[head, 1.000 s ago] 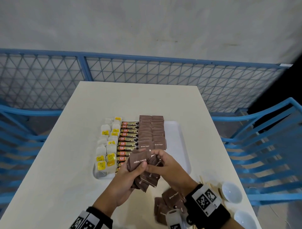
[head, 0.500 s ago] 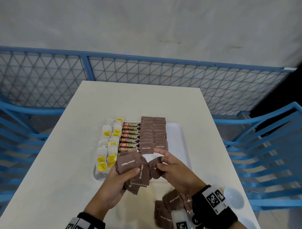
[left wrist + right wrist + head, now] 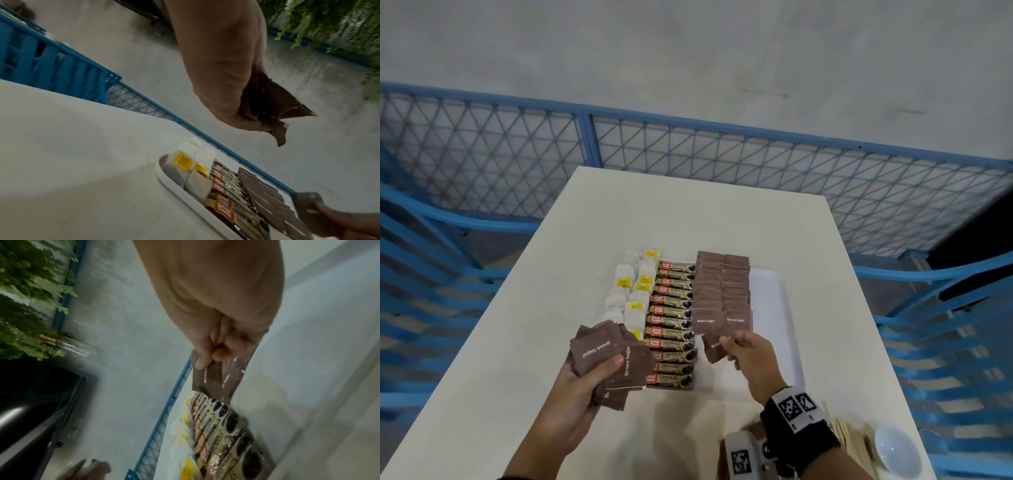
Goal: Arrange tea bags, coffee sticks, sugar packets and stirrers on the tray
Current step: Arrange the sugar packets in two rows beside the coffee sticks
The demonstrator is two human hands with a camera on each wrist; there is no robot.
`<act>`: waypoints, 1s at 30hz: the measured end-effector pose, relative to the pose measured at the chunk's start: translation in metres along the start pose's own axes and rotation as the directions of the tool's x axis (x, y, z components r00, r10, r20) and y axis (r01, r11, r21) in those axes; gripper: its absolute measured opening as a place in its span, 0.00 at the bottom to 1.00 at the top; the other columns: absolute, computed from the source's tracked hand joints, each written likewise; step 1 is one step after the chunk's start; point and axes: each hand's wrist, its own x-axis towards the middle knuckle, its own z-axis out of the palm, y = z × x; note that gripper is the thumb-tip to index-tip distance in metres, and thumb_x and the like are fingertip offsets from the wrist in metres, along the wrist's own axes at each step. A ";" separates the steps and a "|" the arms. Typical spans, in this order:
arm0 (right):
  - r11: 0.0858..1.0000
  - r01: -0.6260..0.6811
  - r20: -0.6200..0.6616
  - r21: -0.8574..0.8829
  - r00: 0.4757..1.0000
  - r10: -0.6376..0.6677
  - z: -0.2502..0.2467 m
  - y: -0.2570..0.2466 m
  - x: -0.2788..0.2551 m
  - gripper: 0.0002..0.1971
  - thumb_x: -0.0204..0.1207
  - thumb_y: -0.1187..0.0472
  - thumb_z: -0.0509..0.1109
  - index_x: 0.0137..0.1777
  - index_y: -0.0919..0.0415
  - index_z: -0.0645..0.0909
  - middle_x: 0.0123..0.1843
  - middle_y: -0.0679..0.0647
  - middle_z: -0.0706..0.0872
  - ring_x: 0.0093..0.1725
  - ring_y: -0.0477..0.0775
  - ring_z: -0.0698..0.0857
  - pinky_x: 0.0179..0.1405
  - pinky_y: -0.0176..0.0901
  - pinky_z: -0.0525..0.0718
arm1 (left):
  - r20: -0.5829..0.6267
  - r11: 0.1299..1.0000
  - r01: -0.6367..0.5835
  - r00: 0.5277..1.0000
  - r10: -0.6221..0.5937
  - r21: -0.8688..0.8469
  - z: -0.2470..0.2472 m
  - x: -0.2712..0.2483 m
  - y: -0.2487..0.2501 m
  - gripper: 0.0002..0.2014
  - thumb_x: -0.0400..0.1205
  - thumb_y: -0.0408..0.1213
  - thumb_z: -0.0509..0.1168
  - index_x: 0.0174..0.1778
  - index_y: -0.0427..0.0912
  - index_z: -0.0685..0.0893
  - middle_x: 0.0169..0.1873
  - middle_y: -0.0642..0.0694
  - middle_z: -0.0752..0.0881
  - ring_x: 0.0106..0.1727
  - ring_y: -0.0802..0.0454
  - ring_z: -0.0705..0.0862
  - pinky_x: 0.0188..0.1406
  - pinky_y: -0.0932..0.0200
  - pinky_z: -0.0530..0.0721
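A white tray (image 3: 774,301) on the table carries rows of tea bags (image 3: 633,291), coffee sticks (image 3: 673,322) and brown sugar packets (image 3: 722,291). My left hand (image 3: 585,380) grips a fanned stack of brown sugar packets (image 3: 613,359) over the tray's near-left corner; the stack (image 3: 273,100) shows under the fingers in the left wrist view. My right hand (image 3: 743,346) pinches brown sugar packets (image 3: 714,347) just in front of the near end of the sugar rows; two packets (image 3: 213,379) hang from its fingers in the right wrist view.
Wooden stirrers (image 3: 849,435) and a small white bowl (image 3: 897,448) lie at the table's near-right corner. More brown packets (image 3: 753,428) sit partly hidden behind my right wrist. Blue chairs flank the table; a blue mesh fence (image 3: 688,154) runs behind it.
My hands have separated: the right hand drew packets out of the stack and moved right and forward to the sugar rows, while the left hand shifted left with the remaining stack.
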 end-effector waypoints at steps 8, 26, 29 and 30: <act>0.999 -0.043 -0.037 0.022 0.998 0.044 0.015 0.014 0.037 0.07 0.76 0.76 0.65 0.45 0.65 0.81 0.37 0.58 0.86 0.34 0.52 0.83 0.30 0.35 0.83 | -0.034 1.000 0.030 0.999 -0.030 0.008 -0.008 0.008 -0.005 0.18 0.77 0.19 0.61 0.54 0.47 0.81 0.39 0.48 0.92 0.37 0.53 0.90 0.26 0.61 0.87; 0.884 -0.004 -0.198 -0.467 0.975 -0.100 0.023 0.020 0.044 0.07 0.73 0.59 0.74 0.42 0.60 0.79 0.41 0.51 0.83 0.42 0.50 0.79 0.31 0.29 0.70 | -0.014 0.999 0.041 0.999 -0.041 -0.027 0.000 0.015 -0.011 0.19 0.66 0.27 0.66 0.51 0.46 0.82 0.35 0.48 0.92 0.33 0.53 0.90 0.21 0.61 0.84; 0.881 0.118 -0.190 -0.458 0.955 -0.227 0.025 0.012 0.035 0.07 0.73 0.61 0.73 0.43 0.60 0.76 0.40 0.52 0.81 0.42 0.52 0.79 0.32 0.26 0.69 | 0.001 0.998 0.046 0.999 -0.046 -0.048 0.003 0.014 -0.012 0.20 0.64 0.28 0.70 0.51 0.46 0.82 0.35 0.48 0.92 0.33 0.53 0.90 0.22 0.61 0.85; 0.875 0.184 -0.156 -0.448 0.947 -0.279 0.028 0.006 0.029 0.06 0.74 0.62 0.72 0.43 0.60 0.76 0.39 0.51 0.81 0.41 0.51 0.79 0.32 0.25 0.71 | 0.010 0.998 0.046 0.999 -0.045 -0.050 0.004 0.014 -0.012 0.23 0.61 0.30 0.74 0.52 0.46 0.83 0.36 0.47 0.92 0.34 0.52 0.90 0.22 0.60 0.85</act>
